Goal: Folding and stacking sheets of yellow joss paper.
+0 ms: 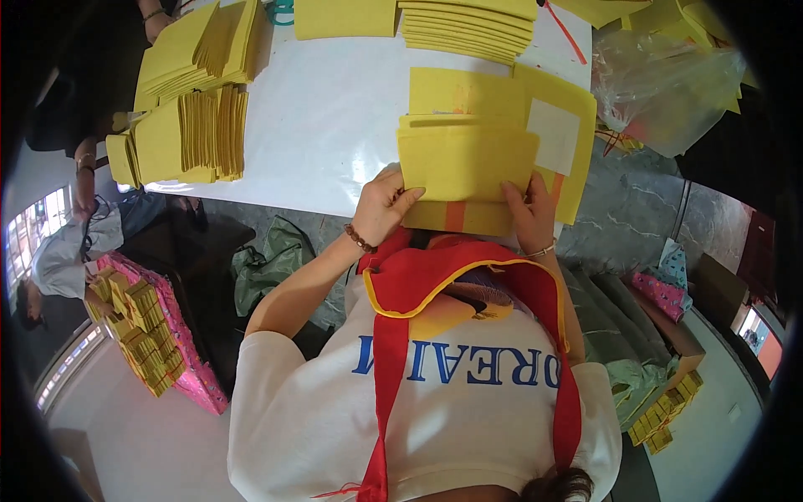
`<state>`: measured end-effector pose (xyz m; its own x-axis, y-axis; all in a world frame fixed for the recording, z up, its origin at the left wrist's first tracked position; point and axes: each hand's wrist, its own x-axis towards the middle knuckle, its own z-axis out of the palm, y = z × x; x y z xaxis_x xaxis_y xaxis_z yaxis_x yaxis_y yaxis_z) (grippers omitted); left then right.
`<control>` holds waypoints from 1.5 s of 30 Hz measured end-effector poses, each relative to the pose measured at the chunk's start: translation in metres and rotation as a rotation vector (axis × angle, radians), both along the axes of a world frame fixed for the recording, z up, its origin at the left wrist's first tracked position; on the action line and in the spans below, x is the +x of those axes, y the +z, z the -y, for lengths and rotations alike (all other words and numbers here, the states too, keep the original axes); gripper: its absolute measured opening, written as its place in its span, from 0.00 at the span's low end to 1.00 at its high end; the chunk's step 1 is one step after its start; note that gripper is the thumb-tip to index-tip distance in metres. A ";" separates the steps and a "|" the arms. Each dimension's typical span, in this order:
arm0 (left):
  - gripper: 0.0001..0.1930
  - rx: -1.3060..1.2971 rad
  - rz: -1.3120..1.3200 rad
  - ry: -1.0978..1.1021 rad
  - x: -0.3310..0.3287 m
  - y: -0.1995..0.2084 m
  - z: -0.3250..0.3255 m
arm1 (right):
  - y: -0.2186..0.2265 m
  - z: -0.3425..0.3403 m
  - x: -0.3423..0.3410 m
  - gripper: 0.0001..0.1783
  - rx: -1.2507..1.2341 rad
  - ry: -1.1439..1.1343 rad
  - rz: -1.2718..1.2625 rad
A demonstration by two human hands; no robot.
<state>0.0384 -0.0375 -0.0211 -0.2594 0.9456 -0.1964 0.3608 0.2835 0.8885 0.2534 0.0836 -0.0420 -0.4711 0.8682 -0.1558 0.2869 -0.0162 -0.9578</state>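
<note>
At the near edge of the table I hold a folded wad of yellow paper (pixel 468 159) by its two lower corners. My left hand (pixel 383 203) pinches the left corner, thumb on top. My right hand (pixel 530 211) grips the right corner, its thumb on the face and its other fingers partly hidden. Below the wad shows more yellow paper with an orange band (pixel 454 216). Just behind lies another yellow sheet (pixel 460 90), and to the right a larger yellow sheet (pixel 577 171) carries a white rectangle (pixel 553 136).
Fanned yellow paper stacks (pixel 205 138) stand at the left of the white tabletop (pixel 318 109), more (pixel 468 29) at the back. A clear plastic bag (pixel 661 84) sits at the right. Another person's hand (pixel 155 25) is at the far left. A pink-covered surface (pixel 201 368) bears yellow bundles.
</note>
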 end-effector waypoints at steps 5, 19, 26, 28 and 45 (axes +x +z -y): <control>0.10 -0.053 0.128 0.193 0.005 -0.008 0.000 | 0.014 -0.005 -0.008 0.19 0.010 -0.086 0.089; 0.32 -0.050 0.381 0.278 0.001 -0.008 -0.011 | 0.011 -0.006 -0.019 0.20 0.278 -0.061 0.251; 0.31 0.255 -0.625 0.057 0.013 0.024 -0.047 | 0.008 -0.007 -0.017 0.20 0.295 -0.057 0.281; 0.31 0.380 -0.677 -0.083 0.029 0.024 -0.060 | 0.010 -0.006 -0.018 0.20 0.303 -0.049 0.284; 0.25 0.289 -0.646 -0.363 0.031 -0.014 -0.066 | -0.003 -0.011 -0.044 0.36 0.727 0.323 0.468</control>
<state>0.0698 0.0288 -0.0355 0.0956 0.9834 0.1539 0.8554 -0.1603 0.4926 0.2093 0.0943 -0.0448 -0.7337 0.6648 0.1402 0.5339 0.6917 -0.4863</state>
